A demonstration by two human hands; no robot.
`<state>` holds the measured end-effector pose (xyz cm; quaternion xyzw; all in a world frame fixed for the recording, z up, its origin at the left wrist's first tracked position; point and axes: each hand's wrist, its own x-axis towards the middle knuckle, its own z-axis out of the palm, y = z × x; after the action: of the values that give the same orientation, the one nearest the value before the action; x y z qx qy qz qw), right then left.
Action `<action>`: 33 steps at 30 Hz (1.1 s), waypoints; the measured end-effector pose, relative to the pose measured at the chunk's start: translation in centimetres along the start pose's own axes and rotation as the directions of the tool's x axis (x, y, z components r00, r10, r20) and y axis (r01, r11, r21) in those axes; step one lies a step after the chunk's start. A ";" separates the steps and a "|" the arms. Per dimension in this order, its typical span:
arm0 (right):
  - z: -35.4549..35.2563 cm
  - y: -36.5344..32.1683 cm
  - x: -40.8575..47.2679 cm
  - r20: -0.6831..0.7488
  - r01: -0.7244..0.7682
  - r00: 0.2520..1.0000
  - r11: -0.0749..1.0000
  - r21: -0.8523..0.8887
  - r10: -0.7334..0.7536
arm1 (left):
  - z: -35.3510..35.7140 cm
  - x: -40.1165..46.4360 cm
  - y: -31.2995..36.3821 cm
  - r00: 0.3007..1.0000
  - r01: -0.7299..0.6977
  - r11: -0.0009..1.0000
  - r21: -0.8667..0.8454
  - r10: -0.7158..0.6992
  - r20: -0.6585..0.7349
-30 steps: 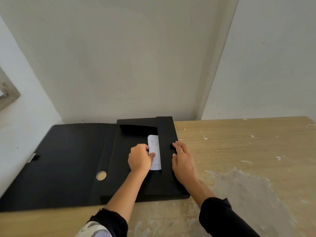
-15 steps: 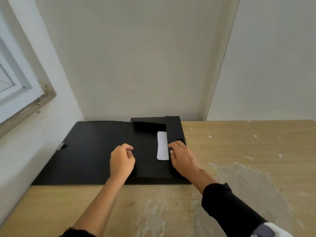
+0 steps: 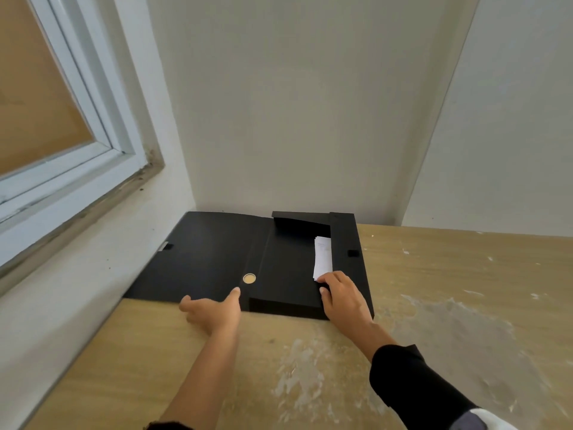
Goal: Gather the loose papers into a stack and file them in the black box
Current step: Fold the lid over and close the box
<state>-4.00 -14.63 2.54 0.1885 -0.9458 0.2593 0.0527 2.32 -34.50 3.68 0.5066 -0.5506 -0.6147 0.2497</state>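
The black box lies open on the wooden table, its lid spread flat to the left. Inner flaps cover most of the tray, and a narrow strip of the white paper stack shows between them. My right hand rests on the box's near right corner, fingers pressing the flap just below the papers. My left hand lies at the near edge of the lid, fingers spread, thumb pointing at the round finger hole in the spine.
The wooden table has pale scuffed patches on the right and near side. A white wall stands behind the box, and a window with a sill runs along the left.
My left hand came off the box's inner flap and moved left and nearer, to the lid's near edge. My right hand slid nearer along the right flap. The camera tilted up and left.
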 end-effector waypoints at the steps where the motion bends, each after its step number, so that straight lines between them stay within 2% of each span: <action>1: 0.1 0.1 0.0 0.001 0.004 1.000 1.000 0.011 -0.004 | 0.1 -0.1 0.1 0.999 0.031 0.998 -0.058 -0.032 -0.013; 3: 0.0 0.3 0.1 0.002 0.003 1.000 0.999 0.038 -0.003 | 0.2 -0.3 0.1 0.997 0.069 0.987 -0.146 -0.074 -0.031; 5: 0.0 0.6 0.2 0.006 -0.010 1.000 0.998 0.065 0.010 | 0.2 -0.2 -0.3 0.999 0.038 0.987 -0.159 -0.041 -0.019; 9: 0.0 0.8 0.3 -0.019 -0.036 0.999 0.993 0.110 0.039 | 0.1 0.3 -0.8 0.993 -0.116 0.989 -0.088 0.114 -0.037; 12: -0.1 0.9 0.7 -0.023 -0.066 0.997 0.988 0.141 0.070 | -0.1 0.3 -0.8 0.952 -0.306 0.952 0.024 0.305 0.016; 15: -0.2 1.2 0.9 0.003 -0.064 0.998 0.988 0.144 0.065 | -0.2 -0.2 -0.9 0.842 -0.537 0.833 0.134 0.519 0.147; 18: -0.5 1.5 0.7 -0.056 -0.082 0.993 0.964 0.254 0.099 | -0.3 -0.5 -1.2 0.635 -0.770 0.605 0.204 0.692 0.345; 20: -1.2 1.6 0.5 -0.090 -0.130 0.975 0.854 0.504 0.202 | -0.3 -0.6 -1.5 0.484 -0.871 0.458 0.180 0.733 0.477; 21: -1.7 1.6 0.4 -0.073 -0.150 0.962 0.733 0.663 0.263 | -0.1 -0.6 -1.6 0.432 -0.897 0.412 0.162 0.735 0.523; 23: -2.7 1.9 0.7 -0.025 -0.149 0.929 0.434 0.888 0.370 | 0.0 -1.0 -1.7 0.362 -0.926 0.355 0.133 0.727 0.583; 24: -3.3 2.1 1.0 0.011 -0.162 0.908 0.327 0.931 0.418 | 0.1 -1.2 -1.8 0.336 -0.935 0.334 0.122 0.716 0.612; 25: -3.9 2.4 1.2 0.045 -0.189 0.889 0.275 0.943 0.456 | 0.2 -1.4 -1.8 0.315 -0.941 0.318 0.115 0.699 0.642; 28: -4.8 3.4 1.4 0.080 -0.247 0.875 0.298 0.922 0.478 | 0.6 -1.6 -2.0 0.296 -0.947 0.295 0.127 0.648 0.702; 31: -5.3 4.4 1.6 0.055 -0.309 0.882 0.486 0.818 0.468 | 0.9 -1.4 -2.3 0.301 -0.947 0.283 0.151 0.619 0.726; 33: -5.4 4.8 1.9 0.057 -0.351 0.907 0.671 0.653 0.418 | 1.2 -1.2 -2.4 0.290 -0.954 0.244 0.176 0.589 0.754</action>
<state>-7.60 -8.67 5.24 -0.0215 -0.8107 0.5845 -0.0258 2.28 -32.32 1.71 -0.0097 -0.9392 -0.2881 0.1867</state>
